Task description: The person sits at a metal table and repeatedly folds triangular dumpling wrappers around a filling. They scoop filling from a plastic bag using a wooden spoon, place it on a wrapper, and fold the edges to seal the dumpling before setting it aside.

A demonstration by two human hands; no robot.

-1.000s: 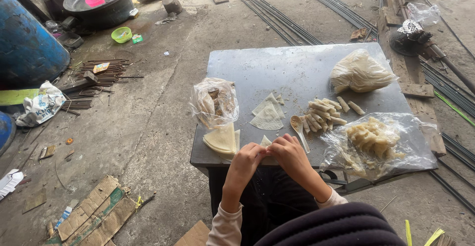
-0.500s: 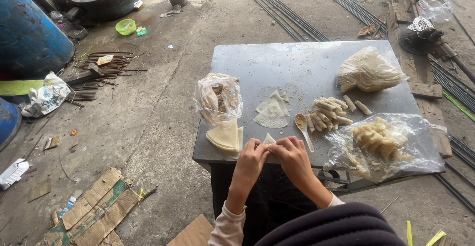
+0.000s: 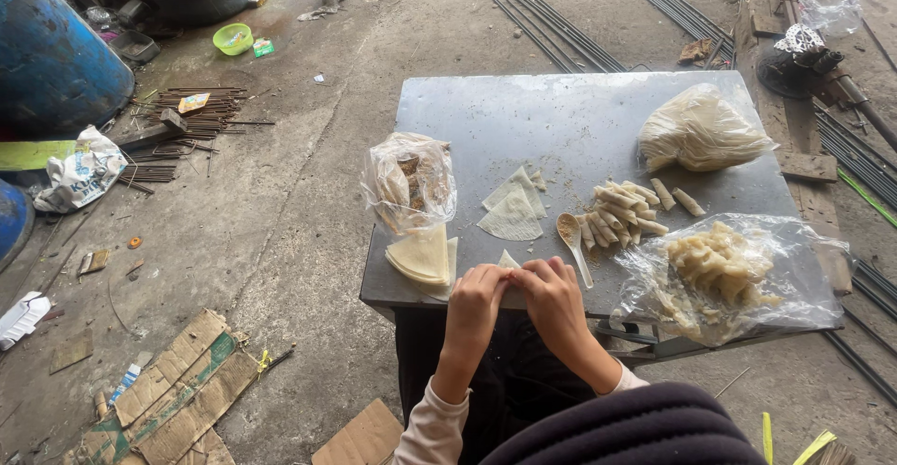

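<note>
Hands meet at the table's near edge: the left hand (image 3: 476, 299) and right hand (image 3: 553, 299) together pinch a small triangular wrapper (image 3: 507, 260). So close to the metal table (image 3: 561, 119) rim, it could slip off onto the person's lap. A spoon (image 3: 572, 241) lies just right; open tabletop sits farther back.

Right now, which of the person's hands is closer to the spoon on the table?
Right. The right hand sits just below-left of the spoon, nearly at its handle; the left hand lies farther left, beyond the right.
</note>
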